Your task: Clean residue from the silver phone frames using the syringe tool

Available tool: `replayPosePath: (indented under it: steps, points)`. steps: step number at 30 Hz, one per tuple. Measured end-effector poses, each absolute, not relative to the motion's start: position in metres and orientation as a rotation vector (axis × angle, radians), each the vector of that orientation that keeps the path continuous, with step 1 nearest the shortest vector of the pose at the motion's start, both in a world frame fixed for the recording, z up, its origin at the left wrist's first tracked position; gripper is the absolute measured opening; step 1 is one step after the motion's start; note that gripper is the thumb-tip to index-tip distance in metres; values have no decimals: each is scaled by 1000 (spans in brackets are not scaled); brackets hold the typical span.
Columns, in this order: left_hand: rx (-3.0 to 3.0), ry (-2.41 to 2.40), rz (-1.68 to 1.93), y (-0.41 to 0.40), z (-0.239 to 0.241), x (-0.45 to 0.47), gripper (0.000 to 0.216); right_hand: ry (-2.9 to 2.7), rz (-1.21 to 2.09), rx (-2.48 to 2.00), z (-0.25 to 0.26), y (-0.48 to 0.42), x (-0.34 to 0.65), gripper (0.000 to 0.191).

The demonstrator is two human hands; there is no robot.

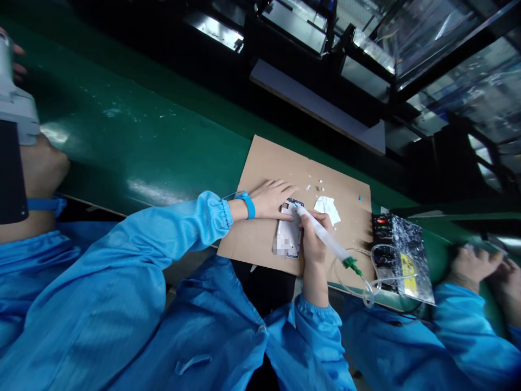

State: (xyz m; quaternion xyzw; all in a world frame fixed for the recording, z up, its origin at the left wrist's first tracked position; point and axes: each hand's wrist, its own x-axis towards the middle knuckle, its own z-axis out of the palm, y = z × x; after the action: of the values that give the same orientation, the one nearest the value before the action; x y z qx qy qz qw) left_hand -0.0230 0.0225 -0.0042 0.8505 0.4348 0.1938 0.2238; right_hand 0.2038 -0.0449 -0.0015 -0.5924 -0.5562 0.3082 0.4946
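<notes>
Phone-like casing (290, 233) lies near the middle of the cardboard sheet's (262, 163) near edge. The left hand (273, 199), flattened, gripping nothing, overlaps its upper left. The right hand (314, 252) grips 1 syringe (330, 240), tip at the casing's far end. Paper (328, 208) lies toward the sheet's right edge.

Smock (211, 320) was bright blue, cloth glossy, creased in many folds. Left sleeve (122, 255) was long, loose, ending in gathered left cuff (226, 217). Right sleeve (321, 339) matched in colour, with similarly puckered right cuff (319, 309). Blue wristband (249, 206) circled left wrist just beyond cuff, thin cord (230, 195) running from it. Pale blue strip (194, 363) marked smock front; small whitish fastener (262, 329) sat where front panels met. Left hand (272, 196), right hand (314, 239) were bare.
</notes>
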Motion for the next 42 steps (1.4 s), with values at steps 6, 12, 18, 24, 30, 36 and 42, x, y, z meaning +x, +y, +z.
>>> replayPosePath:
  steps: [6, 12, 18, 24, 30, 36, 42]
  points:
    - [2356, 1200, 538, 23, -5, -23, 100, -1332, 746, -1412, -4, -45, 205, 55]
    - [2354, 1203, 540, 23, -7, -23, 99, -1314, 766, -1427, -2, -46, 205, 55]
    - [2355, 1211, 541, 23, -8, -23, 102, -1332, 771, -1463, 8, -49, 203, 54]
    - [2354, 1203, 562, 23, -10, -23, 99, -1321, 773, -1490, 9, -49, 202, 52]
    - [2347, 1190, 585, 24, -12, -23, 98, -1308, 773, -1465, 2, -48, 204, 51]
    - [2347, 1172, 576, 24, -10, -23, 93, -1305, 770, -1486, -2, -47, 208, 52]
    - [2346, 1182, 552, 23, -7, -24, 97, -1343, 742, -1492, 2, -47, 207, 47]
